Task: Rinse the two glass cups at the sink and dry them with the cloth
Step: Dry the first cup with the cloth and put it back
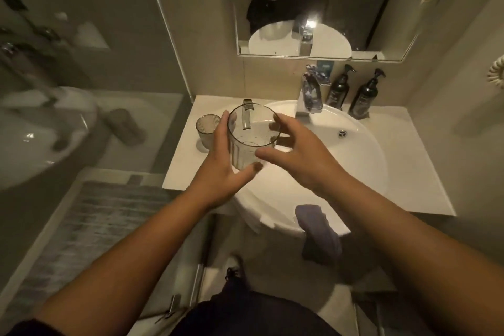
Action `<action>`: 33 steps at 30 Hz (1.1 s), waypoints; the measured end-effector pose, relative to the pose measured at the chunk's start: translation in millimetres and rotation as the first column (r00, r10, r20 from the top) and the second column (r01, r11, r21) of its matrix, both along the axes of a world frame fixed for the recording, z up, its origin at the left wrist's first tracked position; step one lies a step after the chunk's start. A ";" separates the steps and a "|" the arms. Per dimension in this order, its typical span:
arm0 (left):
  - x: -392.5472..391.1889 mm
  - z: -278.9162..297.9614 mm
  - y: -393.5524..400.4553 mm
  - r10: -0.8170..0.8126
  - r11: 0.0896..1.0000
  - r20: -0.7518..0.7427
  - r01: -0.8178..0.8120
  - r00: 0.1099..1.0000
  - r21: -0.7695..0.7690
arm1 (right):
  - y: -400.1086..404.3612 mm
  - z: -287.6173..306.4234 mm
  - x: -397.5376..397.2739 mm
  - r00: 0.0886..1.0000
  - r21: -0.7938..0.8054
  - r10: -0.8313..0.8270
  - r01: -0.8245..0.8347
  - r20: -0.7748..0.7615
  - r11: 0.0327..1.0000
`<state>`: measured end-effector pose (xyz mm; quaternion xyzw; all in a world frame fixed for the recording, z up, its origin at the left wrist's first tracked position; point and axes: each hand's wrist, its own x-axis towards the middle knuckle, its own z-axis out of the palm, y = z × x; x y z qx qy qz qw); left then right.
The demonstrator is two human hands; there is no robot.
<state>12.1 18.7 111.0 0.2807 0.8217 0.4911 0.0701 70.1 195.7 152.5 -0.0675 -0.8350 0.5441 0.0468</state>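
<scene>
Left hand (222,163) grips a clear, smooth-walled glass cup (252,136) above the left part of the sink (362,161); fingers wrap the far-left side, thumb lies across the lower wall near the base. Cup is cylindrical, round rim facing up toward the camera, slightly tilted. Right hand (302,155) is beside the cup with fingers spread and gently bent; fingertips sit at the cup's right rim, but whether they touch cannot be told. It holds nothing.

Second glass cup (208,129), smaller in view, with fine vertical ribbing, stands upright on the pale stone-like counter (182,169), just left of the held one. Sink is a glossy white round basin with a metal overflow ring. A soft grey-blue cloth (319,232) drapes over the basin's near rim, hanging down the front.

Chrome block-shaped tap (308,98) stands at the basin's back edge. Two dark pump bottles (351,95) stand right of it, below a mirror (313,8).
</scene>
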 end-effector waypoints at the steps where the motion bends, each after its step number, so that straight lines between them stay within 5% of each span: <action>1: -13.5 4.7 -2.5 -0.025 1.000 0.012 0.025 1.000 -0.003 | 2.5 2.0 -12.9 1.000 0.008 0.001 -0.001 -0.014 1.000; 7: -125.5 15.1 -12.0 -0.055 0.998 0.065 0.052 0.996 0.046 | 6.1 -0.3 -110.0 0.996 0.062 0.012 -0.006 -0.087 0.998; 17: -310.5 -29.4 -0.4 -0.027 0.981 0.189 0.063 0.982 -0.186 | 9.0 -68.2 -290.8 0.999 0.204 -0.035 0.030 0.019 0.978; 33: -374.9 -112.4 17.1 0.042 0.965 0.325 0.046 0.945 -0.259 | 21.1 -165.9 -367.7 0.990 0.200 -0.009 -0.020 0.141 0.980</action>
